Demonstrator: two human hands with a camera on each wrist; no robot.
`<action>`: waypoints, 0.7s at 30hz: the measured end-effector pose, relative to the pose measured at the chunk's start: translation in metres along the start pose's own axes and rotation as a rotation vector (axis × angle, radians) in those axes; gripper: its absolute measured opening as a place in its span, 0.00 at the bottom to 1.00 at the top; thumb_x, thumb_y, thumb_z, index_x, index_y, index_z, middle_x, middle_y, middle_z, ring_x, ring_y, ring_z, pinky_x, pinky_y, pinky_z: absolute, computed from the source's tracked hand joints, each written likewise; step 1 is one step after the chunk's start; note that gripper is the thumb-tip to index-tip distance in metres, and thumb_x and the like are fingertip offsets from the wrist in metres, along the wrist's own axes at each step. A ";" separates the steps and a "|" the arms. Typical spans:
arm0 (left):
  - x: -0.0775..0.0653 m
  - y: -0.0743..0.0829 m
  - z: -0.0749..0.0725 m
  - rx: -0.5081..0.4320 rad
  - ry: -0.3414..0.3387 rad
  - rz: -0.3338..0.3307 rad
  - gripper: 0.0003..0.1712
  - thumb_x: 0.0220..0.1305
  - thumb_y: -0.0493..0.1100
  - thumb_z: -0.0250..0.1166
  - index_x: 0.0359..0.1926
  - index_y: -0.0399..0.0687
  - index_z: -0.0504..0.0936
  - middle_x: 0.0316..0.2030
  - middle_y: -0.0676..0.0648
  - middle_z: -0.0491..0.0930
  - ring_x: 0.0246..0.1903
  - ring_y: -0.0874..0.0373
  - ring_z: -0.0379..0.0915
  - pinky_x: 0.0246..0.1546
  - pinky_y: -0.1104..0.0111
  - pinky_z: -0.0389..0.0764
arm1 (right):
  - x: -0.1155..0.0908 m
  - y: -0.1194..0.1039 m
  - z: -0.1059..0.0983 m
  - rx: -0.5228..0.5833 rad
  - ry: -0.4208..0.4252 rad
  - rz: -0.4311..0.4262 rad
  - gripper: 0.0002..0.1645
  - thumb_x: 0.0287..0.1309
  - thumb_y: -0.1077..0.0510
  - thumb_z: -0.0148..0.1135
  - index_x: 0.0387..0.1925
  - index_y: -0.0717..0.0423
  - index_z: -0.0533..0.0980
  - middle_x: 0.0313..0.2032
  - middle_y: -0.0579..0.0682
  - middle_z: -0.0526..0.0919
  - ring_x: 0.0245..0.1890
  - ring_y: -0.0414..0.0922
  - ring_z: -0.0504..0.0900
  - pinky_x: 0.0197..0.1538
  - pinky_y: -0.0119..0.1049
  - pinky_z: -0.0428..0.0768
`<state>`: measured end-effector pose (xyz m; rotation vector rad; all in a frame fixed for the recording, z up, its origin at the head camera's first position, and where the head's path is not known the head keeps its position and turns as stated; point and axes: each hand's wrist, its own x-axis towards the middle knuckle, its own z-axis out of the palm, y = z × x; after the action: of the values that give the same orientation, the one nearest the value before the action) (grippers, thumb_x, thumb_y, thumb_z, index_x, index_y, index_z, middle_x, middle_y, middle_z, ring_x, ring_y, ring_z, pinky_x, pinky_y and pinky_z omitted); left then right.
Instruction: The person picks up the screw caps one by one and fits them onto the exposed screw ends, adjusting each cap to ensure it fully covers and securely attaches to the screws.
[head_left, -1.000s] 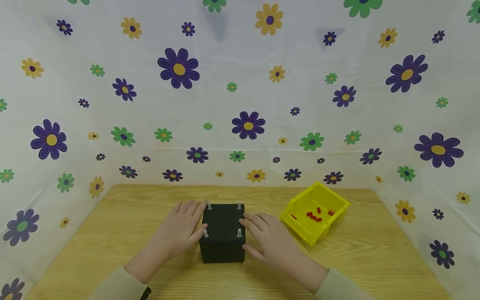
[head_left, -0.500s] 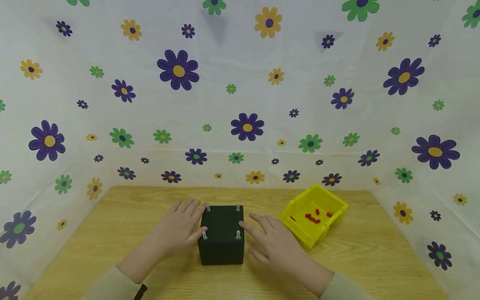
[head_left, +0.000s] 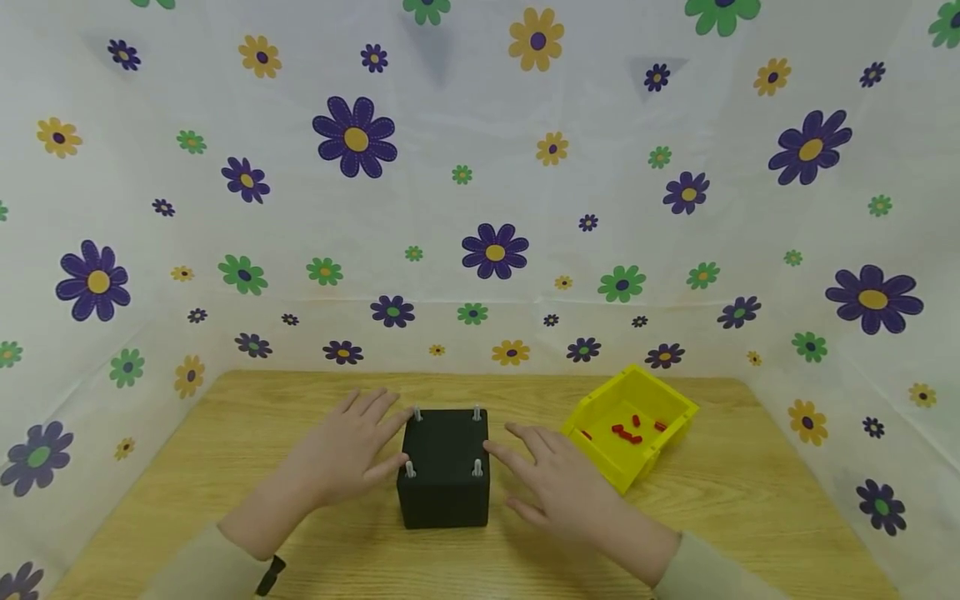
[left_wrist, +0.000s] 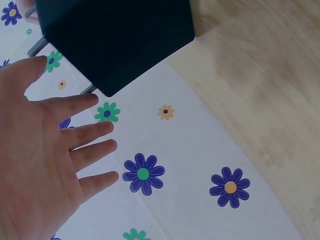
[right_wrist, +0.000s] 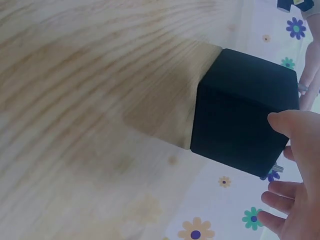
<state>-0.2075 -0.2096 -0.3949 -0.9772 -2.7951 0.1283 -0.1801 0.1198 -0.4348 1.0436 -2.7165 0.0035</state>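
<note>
Just at black box [head_left: 446,467] edges, spread hands [head_left: 345,450] [head_left: 558,483]

Head view: forward and down, farther back; wrist views: close, sharing black box [head_left: 444,468].

Box [head_left: 444,500] at lower centre was black; pegs [head_left: 477,468] on top were pale grey. Bin [head_left: 657,393] at lower right was bright yellow, pieces [head_left: 636,421] inside red. Surface [head_left: 750,508] was tan, wood-grained. Backdrop [head_left: 442,125] was white, patterned with purple, green, yellow flowers [head_left: 495,252].
</note>
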 end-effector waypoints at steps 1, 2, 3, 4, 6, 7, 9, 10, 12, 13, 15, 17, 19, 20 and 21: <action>0.000 0.000 -0.002 0.002 0.001 0.001 0.35 0.77 0.60 0.58 0.76 0.46 0.73 0.74 0.35 0.71 0.74 0.34 0.67 0.75 0.38 0.65 | 0.000 0.001 -0.001 -0.007 -0.010 -0.001 0.45 0.70 0.37 0.66 0.82 0.39 0.60 0.78 0.56 0.66 0.73 0.53 0.73 0.76 0.50 0.73; 0.001 -0.001 -0.003 0.002 0.004 0.002 0.35 0.77 0.61 0.58 0.75 0.46 0.73 0.74 0.35 0.71 0.74 0.34 0.67 0.75 0.38 0.64 | -0.001 0.002 -0.002 -0.008 -0.016 -0.002 0.46 0.70 0.37 0.67 0.82 0.40 0.60 0.78 0.56 0.66 0.73 0.54 0.72 0.76 0.50 0.73; 0.002 -0.001 -0.005 0.003 0.010 0.003 0.35 0.77 0.61 0.58 0.75 0.46 0.73 0.74 0.35 0.71 0.74 0.34 0.67 0.76 0.37 0.64 | -0.002 0.004 -0.004 -0.006 -0.021 0.000 0.47 0.69 0.37 0.67 0.82 0.41 0.60 0.78 0.57 0.65 0.73 0.54 0.72 0.76 0.50 0.72; 0.003 -0.001 -0.006 0.006 0.014 0.004 0.35 0.77 0.61 0.58 0.75 0.47 0.73 0.74 0.35 0.71 0.74 0.35 0.67 0.75 0.37 0.64 | -0.002 0.005 -0.005 -0.004 -0.026 0.003 0.47 0.69 0.37 0.67 0.82 0.42 0.60 0.79 0.57 0.65 0.74 0.54 0.71 0.76 0.51 0.72; 0.005 -0.001 -0.009 0.012 0.024 0.010 0.35 0.77 0.60 0.59 0.75 0.47 0.73 0.73 0.35 0.72 0.74 0.35 0.67 0.75 0.38 0.65 | -0.004 0.008 -0.007 -0.005 -0.032 0.011 0.48 0.68 0.37 0.68 0.82 0.43 0.60 0.79 0.57 0.64 0.74 0.54 0.70 0.76 0.52 0.72; 0.006 -0.001 -0.010 0.016 0.030 0.010 0.35 0.77 0.60 0.59 0.75 0.47 0.74 0.73 0.35 0.72 0.74 0.35 0.67 0.75 0.38 0.65 | -0.006 0.009 -0.009 -0.003 -0.033 0.015 0.48 0.67 0.37 0.69 0.81 0.43 0.60 0.79 0.57 0.64 0.74 0.55 0.70 0.76 0.52 0.72; 0.009 0.000 -0.011 0.016 0.042 0.016 0.35 0.77 0.60 0.59 0.75 0.47 0.74 0.73 0.35 0.72 0.74 0.35 0.67 0.75 0.38 0.65 | -0.008 0.012 -0.012 -0.007 -0.029 0.021 0.48 0.67 0.37 0.69 0.81 0.43 0.61 0.79 0.57 0.65 0.74 0.55 0.71 0.75 0.53 0.74; 0.010 0.001 -0.012 0.015 0.044 0.017 0.35 0.77 0.61 0.59 0.75 0.47 0.74 0.73 0.35 0.72 0.75 0.35 0.67 0.75 0.38 0.65 | -0.009 0.013 -0.013 -0.009 -0.026 0.023 0.48 0.67 0.37 0.69 0.81 0.43 0.61 0.78 0.57 0.65 0.74 0.55 0.71 0.74 0.53 0.74; 0.014 0.003 -0.014 0.014 0.044 0.022 0.36 0.77 0.61 0.59 0.75 0.46 0.73 0.73 0.35 0.72 0.75 0.35 0.66 0.76 0.39 0.65 | -0.010 0.015 -0.016 -0.015 -0.019 0.025 0.47 0.68 0.37 0.68 0.81 0.43 0.61 0.78 0.57 0.66 0.74 0.55 0.71 0.74 0.53 0.74; 0.016 0.004 -0.014 0.014 0.040 0.022 0.36 0.78 0.62 0.58 0.75 0.46 0.73 0.74 0.35 0.71 0.76 0.36 0.65 0.76 0.39 0.64 | -0.011 0.016 -0.017 -0.018 -0.016 0.023 0.47 0.68 0.37 0.68 0.81 0.43 0.61 0.78 0.57 0.66 0.74 0.55 0.71 0.74 0.53 0.74; 0.021 0.007 -0.015 0.014 0.027 0.023 0.37 0.78 0.63 0.57 0.76 0.47 0.72 0.75 0.36 0.70 0.77 0.36 0.64 0.77 0.39 0.62 | -0.012 0.018 -0.018 -0.022 -0.011 0.024 0.46 0.68 0.37 0.68 0.80 0.44 0.62 0.78 0.57 0.66 0.74 0.55 0.71 0.74 0.53 0.74; 0.026 0.011 -0.016 0.013 0.018 0.027 0.37 0.78 0.64 0.57 0.76 0.48 0.72 0.76 0.36 0.69 0.78 0.37 0.62 0.78 0.40 0.61 | -0.013 0.020 -0.020 -0.027 -0.007 0.024 0.47 0.68 0.37 0.68 0.80 0.44 0.62 0.77 0.57 0.67 0.74 0.55 0.71 0.74 0.53 0.74; 0.031 0.015 -0.017 0.004 0.008 0.035 0.37 0.78 0.65 0.56 0.77 0.48 0.71 0.77 0.37 0.68 0.78 0.37 0.61 0.79 0.40 0.60 | -0.015 0.022 -0.020 -0.036 -0.002 0.023 0.47 0.67 0.37 0.69 0.80 0.45 0.62 0.77 0.58 0.67 0.74 0.56 0.71 0.74 0.53 0.75; 0.033 0.017 -0.018 -0.003 0.003 0.040 0.38 0.78 0.65 0.56 0.77 0.48 0.71 0.77 0.37 0.67 0.79 0.37 0.60 0.79 0.40 0.59 | -0.015 0.023 -0.021 -0.038 0.000 0.027 0.48 0.67 0.37 0.69 0.80 0.46 0.62 0.76 0.58 0.67 0.73 0.56 0.71 0.74 0.53 0.75; 0.035 0.019 -0.019 -0.009 0.001 0.046 0.38 0.78 0.65 0.56 0.77 0.48 0.71 0.77 0.36 0.67 0.79 0.37 0.60 0.80 0.40 0.58 | -0.016 0.024 -0.021 -0.040 0.003 0.030 0.48 0.66 0.37 0.70 0.80 0.46 0.63 0.76 0.58 0.68 0.73 0.56 0.72 0.74 0.54 0.75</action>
<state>-0.2195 -0.1722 -0.3740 -1.0431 -2.7758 0.1206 -0.1798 0.1503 -0.4160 0.9908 -2.7179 -0.0446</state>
